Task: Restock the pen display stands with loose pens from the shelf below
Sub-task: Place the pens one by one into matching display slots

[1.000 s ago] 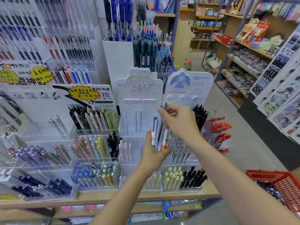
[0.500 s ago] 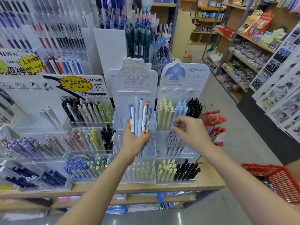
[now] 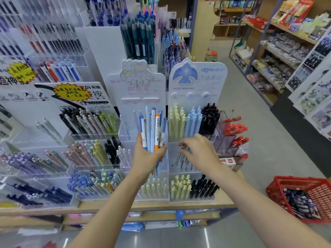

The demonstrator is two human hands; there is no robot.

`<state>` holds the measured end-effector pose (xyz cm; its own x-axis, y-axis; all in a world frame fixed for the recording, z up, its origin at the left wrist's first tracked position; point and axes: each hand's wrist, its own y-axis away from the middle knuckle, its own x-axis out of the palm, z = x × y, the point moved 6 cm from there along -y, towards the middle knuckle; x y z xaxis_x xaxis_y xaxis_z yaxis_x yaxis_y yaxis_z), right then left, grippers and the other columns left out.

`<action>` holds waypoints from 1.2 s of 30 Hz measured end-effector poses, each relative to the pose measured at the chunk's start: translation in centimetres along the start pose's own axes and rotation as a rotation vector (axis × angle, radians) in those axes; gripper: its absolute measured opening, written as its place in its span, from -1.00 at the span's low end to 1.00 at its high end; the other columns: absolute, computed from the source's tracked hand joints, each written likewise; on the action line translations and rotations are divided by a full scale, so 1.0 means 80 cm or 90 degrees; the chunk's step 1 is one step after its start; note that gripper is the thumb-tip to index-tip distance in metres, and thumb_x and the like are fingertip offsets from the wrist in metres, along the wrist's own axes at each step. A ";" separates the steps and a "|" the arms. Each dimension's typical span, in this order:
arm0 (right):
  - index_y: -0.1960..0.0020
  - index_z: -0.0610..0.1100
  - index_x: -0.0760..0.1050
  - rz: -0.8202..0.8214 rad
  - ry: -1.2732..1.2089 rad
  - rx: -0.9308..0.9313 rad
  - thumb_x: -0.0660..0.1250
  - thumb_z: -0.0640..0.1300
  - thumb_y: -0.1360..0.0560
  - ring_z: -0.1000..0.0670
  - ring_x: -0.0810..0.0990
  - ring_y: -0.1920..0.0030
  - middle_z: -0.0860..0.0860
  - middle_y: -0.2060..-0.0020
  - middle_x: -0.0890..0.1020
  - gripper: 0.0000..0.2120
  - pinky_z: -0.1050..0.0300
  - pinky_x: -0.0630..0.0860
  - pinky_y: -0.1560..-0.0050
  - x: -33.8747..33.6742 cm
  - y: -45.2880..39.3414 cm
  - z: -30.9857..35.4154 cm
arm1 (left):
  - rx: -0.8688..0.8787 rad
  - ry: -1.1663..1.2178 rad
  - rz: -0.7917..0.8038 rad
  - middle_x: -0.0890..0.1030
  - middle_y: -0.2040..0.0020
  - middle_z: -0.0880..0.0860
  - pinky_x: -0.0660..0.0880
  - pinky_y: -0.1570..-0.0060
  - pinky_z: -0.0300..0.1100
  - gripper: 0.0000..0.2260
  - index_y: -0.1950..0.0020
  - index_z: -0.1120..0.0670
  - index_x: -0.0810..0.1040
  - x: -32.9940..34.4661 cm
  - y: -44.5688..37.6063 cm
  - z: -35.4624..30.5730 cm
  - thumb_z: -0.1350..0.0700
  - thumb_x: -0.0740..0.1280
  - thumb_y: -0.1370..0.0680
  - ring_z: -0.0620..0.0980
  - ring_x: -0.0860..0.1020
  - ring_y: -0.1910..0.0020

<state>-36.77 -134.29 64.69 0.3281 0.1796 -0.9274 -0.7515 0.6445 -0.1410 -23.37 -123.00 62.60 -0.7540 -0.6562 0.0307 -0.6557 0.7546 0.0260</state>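
Left hand [image 3: 149, 154] grips bundle of smooth plastic pens [image 3: 152, 129] upright; right hand [image 3: 200, 149] fingers curled over middle clear acrylic tier [image 3: 186, 163], possibly pinching a pen.

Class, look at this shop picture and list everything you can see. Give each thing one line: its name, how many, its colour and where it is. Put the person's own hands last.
bunch of pens: several, blue, white and one orange, upright in the left hand
bird stand: one, white and blue, centre right on the counter
frog stand: one, white and pink, left of the bird stand
yellow pens: many, pale yellow, top row of the bird stand
black pens: many, black, right end of that row
basket: one, red, lower right
left hand: grips the bunch of pens
right hand: fingers curled at the bird stand's middle row, pinching a dark pen
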 end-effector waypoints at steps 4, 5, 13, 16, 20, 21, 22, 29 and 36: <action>-0.20 -0.04 0.58 0.033 0.063 -0.083 0.35 0.01 -0.55 -0.03 0.48 -0.11 0.03 -0.05 0.67 -0.74 0.07 0.37 -0.12 0.005 -0.008 0.008 | 0.000 0.008 -0.010 0.57 0.20 0.12 0.55 0.31 -0.11 -0.64 -0.17 -0.02 0.42 0.000 0.002 0.000 0.33 0.43 -0.53 -0.06 0.50 0.39; -0.21 -0.04 0.58 0.044 0.075 -0.098 0.34 0.01 -0.56 -0.03 0.47 -0.11 0.04 -0.05 0.67 -0.74 0.06 0.38 -0.13 0.006 -0.010 0.011 | 0.000 0.008 -0.014 0.57 0.21 0.11 0.56 0.30 -0.10 -0.64 -0.18 -0.01 0.42 -0.001 0.003 0.001 0.32 0.44 -0.52 -0.05 0.50 0.39; -0.21 -0.02 0.57 0.069 0.072 -0.139 0.38 0.00 -0.53 -0.03 0.49 -0.07 0.02 -0.03 0.68 -0.72 0.02 0.46 -0.09 0.006 -0.024 0.017 | -0.001 0.015 -0.043 0.55 0.29 0.00 0.53 0.31 -0.07 -0.64 -0.23 0.11 0.42 -0.009 0.006 0.003 0.28 0.47 -0.51 -0.01 0.47 0.40; -0.20 -0.02 0.58 0.069 0.052 -0.137 0.40 -0.01 -0.51 -0.04 0.51 -0.06 0.02 0.00 0.68 -0.72 0.01 0.49 -0.06 0.008 -0.025 0.017 | 0.002 0.017 -0.048 0.55 0.30 -0.04 0.54 0.29 -0.05 -0.63 -0.25 0.09 0.42 -0.010 0.008 0.001 0.28 0.46 -0.52 0.00 0.48 0.38; -0.19 -0.03 0.58 0.072 0.055 -0.141 0.41 -0.02 -0.51 -0.06 0.51 -0.08 0.00 0.04 0.67 -0.73 -0.03 0.51 -0.03 0.012 -0.025 0.014 | 0.006 0.014 -0.056 0.55 0.28 -0.01 0.56 0.29 -0.06 -0.63 -0.25 0.09 0.42 -0.011 0.009 0.000 0.28 0.46 -0.52 -0.01 0.48 0.38; -0.21 -0.02 0.57 0.081 0.063 -0.137 0.40 -0.02 -0.52 -0.06 0.52 -0.09 -0.01 0.03 0.67 -0.72 -0.03 0.51 -0.04 0.014 -0.025 0.012 | 0.005 0.015 -0.059 0.55 0.27 -0.01 0.56 0.29 -0.07 -0.63 -0.25 0.08 0.42 -0.011 0.009 0.000 0.28 0.46 -0.52 -0.01 0.48 0.38; -0.22 0.00 0.57 0.093 0.074 -0.133 0.40 0.00 -0.52 -0.07 0.52 -0.11 -0.02 0.01 0.66 -0.71 -0.02 0.51 -0.07 0.017 -0.024 0.011 | 0.005 0.015 -0.061 0.55 0.26 0.00 0.56 0.29 -0.07 -0.63 -0.25 0.07 0.43 -0.011 0.009 0.000 0.28 0.46 -0.52 -0.02 0.48 0.38; -0.21 -0.01 0.54 0.116 0.101 -0.089 0.42 0.01 -0.50 -0.15 0.56 -0.08 -0.09 -0.01 0.59 -0.69 -0.02 0.52 -0.07 0.035 -0.018 0.001 | 0.008 0.016 -0.059 0.56 0.22 0.07 0.55 0.30 -0.04 -0.65 -0.22 0.10 0.42 -0.009 0.007 0.000 0.30 0.46 -0.52 -0.01 0.48 0.37; -0.20 0.04 0.61 0.094 0.139 -0.130 0.41 -0.02 -0.52 -0.05 0.48 -0.11 0.06 -0.05 0.68 -0.74 0.07 0.41 -0.08 0.048 -0.012 0.003 | 0.012 0.024 -0.051 0.55 0.20 0.07 0.55 0.30 -0.12 -0.63 -0.24 0.12 0.42 -0.012 0.006 0.003 0.30 0.46 -0.51 -0.03 0.49 0.36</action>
<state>-34.63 -134.08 61.34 0.0933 0.0820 -0.9923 -0.8885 0.4567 -0.0458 -22.98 -122.02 62.35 -0.6973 -0.7136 0.0671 -0.7147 0.6994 0.0109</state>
